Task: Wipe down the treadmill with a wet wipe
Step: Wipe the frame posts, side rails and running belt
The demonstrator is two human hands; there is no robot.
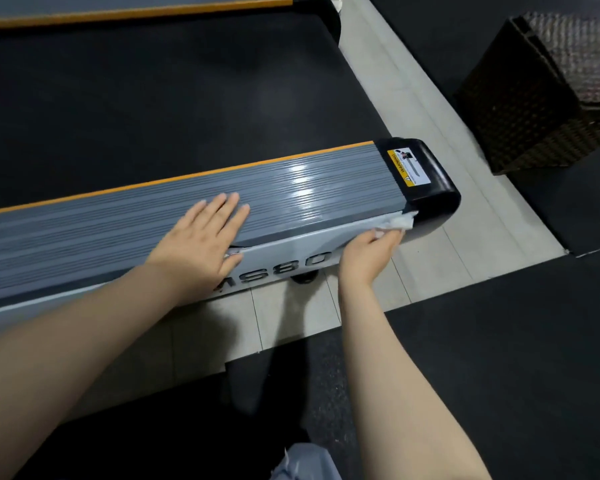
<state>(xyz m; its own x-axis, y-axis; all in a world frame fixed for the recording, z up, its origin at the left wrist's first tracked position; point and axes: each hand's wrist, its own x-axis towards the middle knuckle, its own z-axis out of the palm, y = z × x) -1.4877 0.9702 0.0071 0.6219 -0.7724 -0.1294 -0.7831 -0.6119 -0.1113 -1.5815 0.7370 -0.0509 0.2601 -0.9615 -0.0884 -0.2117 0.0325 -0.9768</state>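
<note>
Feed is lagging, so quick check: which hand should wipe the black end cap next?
Right. The right hand already pinches the wet wipe against the side panel, right beside the black end cap. The left hand lies flat on the grey ribbed rail, farther back, holding nothing.

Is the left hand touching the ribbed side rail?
Touching. The head view shows the left hand lying flat, fingers straight, on the ribbed side rail.

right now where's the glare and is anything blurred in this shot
Head view: bright glare streaks on the ribbed grey side rail near the black end cap; the wicker basket looks soft and smeared; the wide lens bows the rail's orange edge strip.
</note>
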